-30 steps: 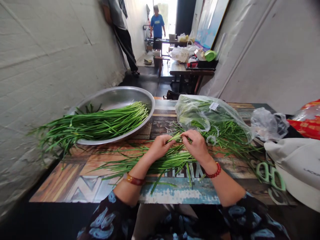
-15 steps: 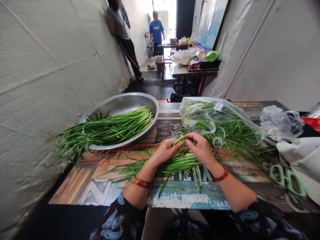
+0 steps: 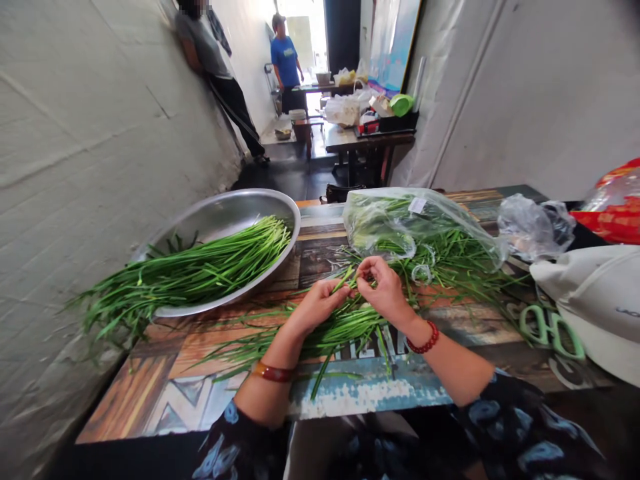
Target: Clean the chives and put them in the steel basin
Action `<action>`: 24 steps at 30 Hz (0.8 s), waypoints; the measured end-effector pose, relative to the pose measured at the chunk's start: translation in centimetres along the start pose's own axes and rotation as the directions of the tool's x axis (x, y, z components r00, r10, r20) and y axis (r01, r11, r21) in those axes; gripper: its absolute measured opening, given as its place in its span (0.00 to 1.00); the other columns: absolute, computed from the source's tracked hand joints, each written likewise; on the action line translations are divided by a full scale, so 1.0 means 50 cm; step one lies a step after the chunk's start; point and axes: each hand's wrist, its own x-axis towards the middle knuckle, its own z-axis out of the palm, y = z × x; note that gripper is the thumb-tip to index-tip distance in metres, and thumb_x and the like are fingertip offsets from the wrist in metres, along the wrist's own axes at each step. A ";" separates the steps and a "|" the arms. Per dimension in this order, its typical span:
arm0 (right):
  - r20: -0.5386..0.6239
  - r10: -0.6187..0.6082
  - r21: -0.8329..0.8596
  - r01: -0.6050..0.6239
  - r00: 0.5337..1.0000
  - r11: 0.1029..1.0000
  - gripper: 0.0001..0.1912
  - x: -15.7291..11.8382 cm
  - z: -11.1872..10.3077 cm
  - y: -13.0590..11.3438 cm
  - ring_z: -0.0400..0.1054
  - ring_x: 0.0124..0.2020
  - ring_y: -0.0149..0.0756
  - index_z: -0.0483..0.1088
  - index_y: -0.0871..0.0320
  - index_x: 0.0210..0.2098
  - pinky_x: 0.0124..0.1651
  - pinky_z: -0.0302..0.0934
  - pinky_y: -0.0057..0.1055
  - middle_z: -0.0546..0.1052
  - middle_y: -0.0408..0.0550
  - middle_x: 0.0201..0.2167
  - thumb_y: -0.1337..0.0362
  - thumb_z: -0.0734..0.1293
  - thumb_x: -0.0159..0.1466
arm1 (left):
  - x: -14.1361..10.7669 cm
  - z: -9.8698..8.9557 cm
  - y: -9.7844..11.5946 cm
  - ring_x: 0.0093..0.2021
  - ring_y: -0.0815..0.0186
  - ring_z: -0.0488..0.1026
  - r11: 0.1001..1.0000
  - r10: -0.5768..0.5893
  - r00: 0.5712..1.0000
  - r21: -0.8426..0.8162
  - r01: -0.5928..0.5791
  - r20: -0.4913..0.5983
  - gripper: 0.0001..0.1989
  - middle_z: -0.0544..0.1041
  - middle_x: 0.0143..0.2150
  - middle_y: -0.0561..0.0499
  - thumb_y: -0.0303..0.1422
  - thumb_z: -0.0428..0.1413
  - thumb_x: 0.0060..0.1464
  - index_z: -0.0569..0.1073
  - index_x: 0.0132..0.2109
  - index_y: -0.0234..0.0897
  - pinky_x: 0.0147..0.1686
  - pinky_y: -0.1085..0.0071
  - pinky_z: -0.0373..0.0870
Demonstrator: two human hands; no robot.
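Your left hand (image 3: 320, 305): thumb and fingers pinched closed on a few green stalks (image 3: 344, 280), pale ends up. Your right hand (image 3: 383, 290): fingertips curled nearly together, just beside those ends; cannot tell if they grip any. Below your fingers, a loose pile of stalks (image 3: 345, 330) on the table (image 3: 200, 347). Beyond your right fingers, a plastic bag (image 3: 425, 213) of greens; left of your left fingers, a metal basin (image 3: 225, 213) holding a bundle.

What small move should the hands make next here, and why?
Probably the right hand should pinch the green stalks jutting from the left hand: its curled fingertips are right beside them, and the left hand's grip steadies them.
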 end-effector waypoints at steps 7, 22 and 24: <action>-0.020 -0.010 -0.040 0.009 1.000 0.999 0.10 -0.001 0.004 -0.006 0.67 0.26 0.31 0.64 0.54 0.32 0.34 0.64 0.29 0.71 0.40 0.25 0.70 0.60 0.50 | 0.000 -0.003 -0.003 0.23 0.75 0.46 1.000 -0.014 1.000 0.000 0.014 0.020 0.29 0.52 0.21 0.60 0.57 0.55 0.55 0.74 0.35 0.30 0.24 0.73 0.41; 0.088 0.023 -0.056 -0.018 0.996 0.998 0.10 0.020 -0.048 -0.003 0.69 0.31 0.34 0.75 0.56 0.33 0.39 0.64 0.32 0.78 0.45 0.30 0.60 0.63 0.64 | 0.001 0.003 0.004 0.26 0.73 0.53 0.998 -0.003 0.997 0.061 0.007 -0.076 0.24 0.61 0.23 0.56 0.51 0.55 0.58 0.75 0.33 0.30 0.26 0.75 0.50; 0.089 0.006 -0.085 0.001 0.996 0.996 0.10 0.020 -0.044 -0.007 0.70 0.31 0.34 0.74 0.56 0.30 0.38 0.64 0.31 0.78 0.45 0.29 0.61 0.64 0.63 | 0.003 0.001 0.003 0.28 0.72 0.58 0.996 0.018 0.995 0.089 -0.009 -0.099 0.23 0.66 0.26 0.54 0.49 0.55 0.58 0.76 0.33 0.30 0.29 0.75 0.54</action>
